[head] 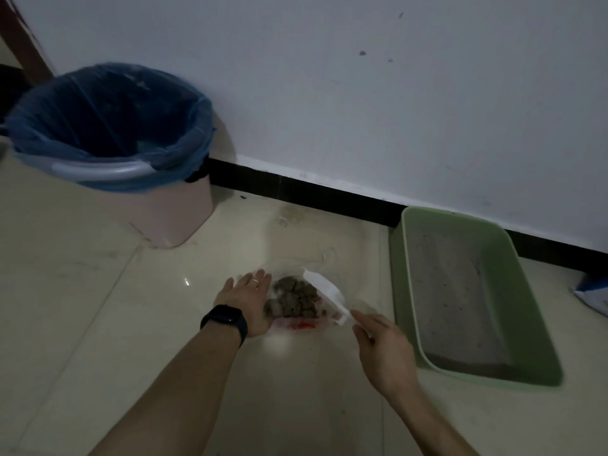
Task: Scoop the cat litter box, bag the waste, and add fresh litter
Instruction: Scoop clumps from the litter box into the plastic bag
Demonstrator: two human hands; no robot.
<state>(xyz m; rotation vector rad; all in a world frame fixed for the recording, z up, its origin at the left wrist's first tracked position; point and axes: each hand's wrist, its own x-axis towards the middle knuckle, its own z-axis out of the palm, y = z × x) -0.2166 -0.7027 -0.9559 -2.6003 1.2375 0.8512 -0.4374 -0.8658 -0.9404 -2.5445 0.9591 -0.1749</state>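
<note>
The left hand [249, 299] lies flat, fingers straight, on the bag's [297, 324] left side; the right hand [383, 345] grips the scoop [325, 291]: tip clumps [296, 299] out slowly

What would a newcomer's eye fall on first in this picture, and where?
The dark pile of waste clumps on the floor at centre draws the eye, with the left hand flat beside it and the right hand holding a white scoop at its other side. Next come the green litter box by the wall at right and the pink bin with a blue liner at upper left.
</note>
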